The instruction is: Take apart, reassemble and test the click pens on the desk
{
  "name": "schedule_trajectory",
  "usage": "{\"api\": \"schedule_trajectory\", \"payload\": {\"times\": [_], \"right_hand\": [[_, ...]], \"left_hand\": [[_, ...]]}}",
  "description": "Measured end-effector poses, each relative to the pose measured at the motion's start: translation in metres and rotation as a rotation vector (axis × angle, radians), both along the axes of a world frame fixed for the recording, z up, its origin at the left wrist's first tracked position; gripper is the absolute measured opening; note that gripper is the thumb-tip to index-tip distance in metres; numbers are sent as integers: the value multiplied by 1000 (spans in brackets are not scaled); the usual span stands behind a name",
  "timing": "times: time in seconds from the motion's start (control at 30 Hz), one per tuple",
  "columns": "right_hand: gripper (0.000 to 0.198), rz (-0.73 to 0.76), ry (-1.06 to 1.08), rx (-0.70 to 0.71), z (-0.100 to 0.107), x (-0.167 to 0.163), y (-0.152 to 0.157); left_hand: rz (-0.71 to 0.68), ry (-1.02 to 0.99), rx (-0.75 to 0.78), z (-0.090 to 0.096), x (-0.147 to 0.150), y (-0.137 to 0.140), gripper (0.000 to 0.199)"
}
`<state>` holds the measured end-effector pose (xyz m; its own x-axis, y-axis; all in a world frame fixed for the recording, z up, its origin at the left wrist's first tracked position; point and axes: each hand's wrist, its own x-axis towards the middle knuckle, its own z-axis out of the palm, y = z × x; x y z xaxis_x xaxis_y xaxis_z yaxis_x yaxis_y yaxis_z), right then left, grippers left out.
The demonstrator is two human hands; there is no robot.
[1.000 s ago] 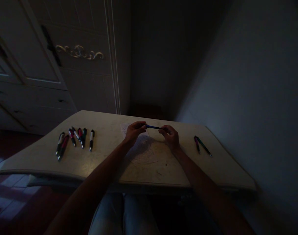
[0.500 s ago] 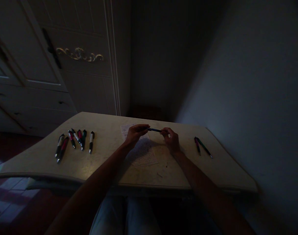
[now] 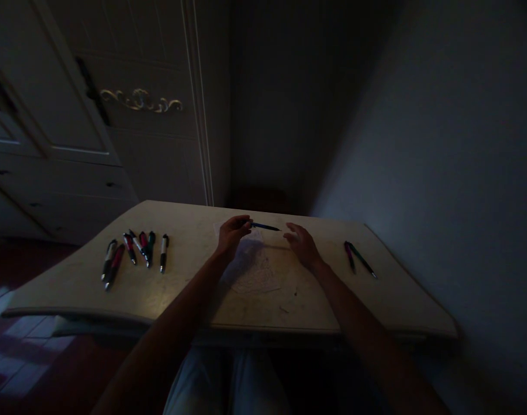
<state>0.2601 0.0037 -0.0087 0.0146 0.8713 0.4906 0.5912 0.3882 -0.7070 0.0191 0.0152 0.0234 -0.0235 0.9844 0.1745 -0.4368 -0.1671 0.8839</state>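
A slim dark blue pen (image 3: 266,226) is pinched at its left end by my left hand (image 3: 232,235), held level above the table. Its pointed tip faces right. My right hand (image 3: 303,244) is just beyond that tip, fingers apart and not touching the pen. Beneath my left hand lies a sheet of paper (image 3: 255,274) with faint marks on it, partly in shadow and partly covered by the hand.
On the left of the pale table (image 3: 189,225) lie several thick pens (image 3: 114,265), with one grey-and-black pen (image 3: 164,253) apart from them. A green pen (image 3: 364,262) and a purple pen (image 3: 349,256) lie at the right. A cabinet (image 3: 160,161) stands behind, left; a wall (image 3: 462,173) borders the right.
My right hand has let go of the pen's right end and opened, leaving the tip bare. My left hand has shifted slightly left with the pen.
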Motion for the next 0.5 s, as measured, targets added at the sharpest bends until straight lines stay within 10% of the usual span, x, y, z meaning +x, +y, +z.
{"api": "schedule_trajectory", "payload": {"times": [0.2, 0.5], "right_hand": [[25, 48, -421, -18, -3, 1, -2], [18, 61, -196, 42, 9, 1, -7]], "left_hand": [[63, 89, -62, -4, -2, 2, 49], [97, 140, -100, -8, -3, 6, 51]]}}
